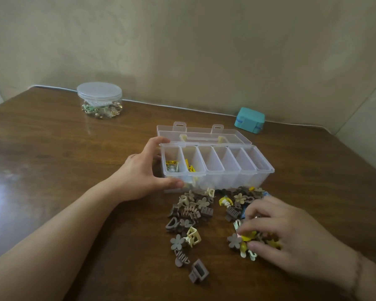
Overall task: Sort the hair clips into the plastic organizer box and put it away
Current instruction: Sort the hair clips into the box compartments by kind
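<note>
Organizer box (217, 168): clear plastic, lid open, six long compartments.

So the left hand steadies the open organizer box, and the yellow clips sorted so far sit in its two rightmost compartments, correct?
Not quite. The head view shows the left hand gripping the open organizer box, but the yellow clips sit in its two leftmost compartments; the others look empty.
</note>
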Demonstrator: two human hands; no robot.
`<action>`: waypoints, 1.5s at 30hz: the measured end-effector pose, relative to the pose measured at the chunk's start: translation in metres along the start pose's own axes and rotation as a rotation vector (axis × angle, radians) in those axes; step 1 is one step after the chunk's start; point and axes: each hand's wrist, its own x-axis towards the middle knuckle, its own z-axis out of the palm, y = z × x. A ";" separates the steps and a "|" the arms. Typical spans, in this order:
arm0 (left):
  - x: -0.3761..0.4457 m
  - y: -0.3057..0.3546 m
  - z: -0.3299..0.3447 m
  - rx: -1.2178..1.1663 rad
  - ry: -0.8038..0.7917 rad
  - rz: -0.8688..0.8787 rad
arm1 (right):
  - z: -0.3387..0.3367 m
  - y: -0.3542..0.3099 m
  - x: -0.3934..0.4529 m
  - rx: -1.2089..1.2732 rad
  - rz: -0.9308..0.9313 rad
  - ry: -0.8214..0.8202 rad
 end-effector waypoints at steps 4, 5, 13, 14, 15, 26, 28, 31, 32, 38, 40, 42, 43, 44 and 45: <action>0.001 -0.001 0.000 0.001 -0.001 -0.019 | -0.002 0.004 0.008 -0.040 -0.013 0.000; 0.001 -0.002 0.000 0.001 0.000 -0.024 | -0.004 0.005 0.010 -0.013 -0.013 0.009; 0.001 -0.004 0.000 0.016 0.004 -0.028 | -0.036 0.004 0.060 0.608 0.197 0.366; 0.001 -0.004 0.000 0.017 0.003 -0.030 | -0.037 0.007 0.074 0.634 0.195 0.449; 0.001 -0.004 0.000 0.015 0.001 -0.026 | -0.036 0.010 0.090 0.637 0.196 0.524; 0.001 -0.005 -0.001 0.008 0.005 0.001 | -0.019 0.004 0.117 0.236 0.226 0.491; 0.001 -0.004 0.000 0.008 0.002 0.007 | -0.024 -0.007 0.092 0.206 0.137 0.453; 0.000 -0.002 -0.001 0.010 0.003 0.012 | -0.021 -0.019 0.047 0.146 0.026 0.262; 0.000 -0.002 -0.001 0.011 0.001 0.011 | -0.017 -0.020 0.032 0.114 0.011 0.233; 0.000 -0.001 0.000 0.014 0.002 0.007 | 0.022 -0.019 -0.010 -0.096 0.041 0.194; 0.000 -0.001 0.000 0.013 0.005 0.005 | 0.033 -0.016 -0.010 -0.091 0.048 0.211; -0.001 0.000 0.000 0.014 0.006 0.008 | 0.038 -0.016 -0.010 -0.082 0.042 0.223; -0.001 0.001 -0.001 0.015 0.005 0.008 | 0.038 -0.017 -0.010 -0.089 0.036 0.230; -0.002 0.002 -0.001 0.016 0.005 0.007 | 0.038 -0.018 -0.010 -0.091 0.028 0.244; -0.002 0.003 -0.001 0.018 0.006 0.006 | 0.037 -0.019 -0.011 -0.082 0.021 0.266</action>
